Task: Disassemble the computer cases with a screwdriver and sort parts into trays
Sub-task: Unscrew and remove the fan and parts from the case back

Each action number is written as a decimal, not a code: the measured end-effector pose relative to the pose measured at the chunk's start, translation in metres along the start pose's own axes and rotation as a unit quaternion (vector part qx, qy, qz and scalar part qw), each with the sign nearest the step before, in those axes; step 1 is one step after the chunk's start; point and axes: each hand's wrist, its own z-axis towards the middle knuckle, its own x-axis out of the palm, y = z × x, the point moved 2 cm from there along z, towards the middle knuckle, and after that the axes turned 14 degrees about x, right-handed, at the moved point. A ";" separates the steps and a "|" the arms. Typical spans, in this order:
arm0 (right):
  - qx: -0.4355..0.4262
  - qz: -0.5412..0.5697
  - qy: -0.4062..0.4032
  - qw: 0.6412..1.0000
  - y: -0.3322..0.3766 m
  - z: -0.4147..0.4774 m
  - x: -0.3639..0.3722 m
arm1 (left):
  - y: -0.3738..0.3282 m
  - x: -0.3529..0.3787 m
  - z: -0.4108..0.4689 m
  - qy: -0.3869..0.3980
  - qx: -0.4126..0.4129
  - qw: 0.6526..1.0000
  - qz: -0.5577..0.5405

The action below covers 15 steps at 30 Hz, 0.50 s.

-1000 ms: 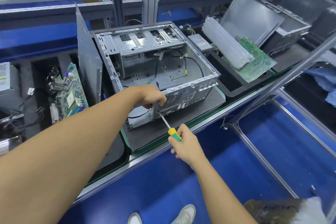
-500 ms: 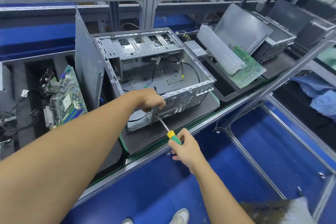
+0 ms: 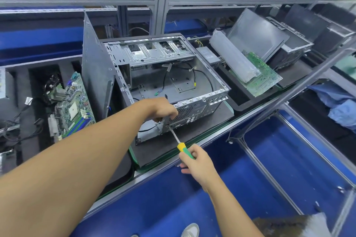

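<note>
Case (image 3: 194,110) on mat (image 3: 202,131), open side up. Left hand (image 3: 163,108) fingers curl over case rear edge. Right hand (image 3: 198,161) fingers wrap screwdriver (image 3: 182,147) handle, tip on case rear panel just below left fingers. Risks: tip cams out, jabs fingers; freed screw rolls off mat.

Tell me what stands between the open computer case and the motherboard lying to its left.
In the head view, a grey side panel stands on edge between the computer case and the motherboard.

blue cloth (image 3: 340,108), white shoe (image 3: 190,230), blue floor (image 3: 273,161)
</note>
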 end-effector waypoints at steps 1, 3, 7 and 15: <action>-0.001 0.010 -0.002 1.000 -0.002 0.001 0.002 | 0.000 0.000 0.000 0.001 0.001 1.000 0.001; 0.005 -0.010 -0.008 1.000 -0.003 0.001 0.006 | 0.000 0.001 0.001 0.000 0.002 1.000 0.002; 0.025 0.003 -0.002 1.000 0.000 0.001 0.006 | 0.003 0.001 0.002 -0.004 -0.001 1.000 -0.006; 0.101 0.089 0.142 0.981 0.005 -0.002 -0.014 | 0.004 0.003 0.004 -0.006 0.001 0.999 -0.038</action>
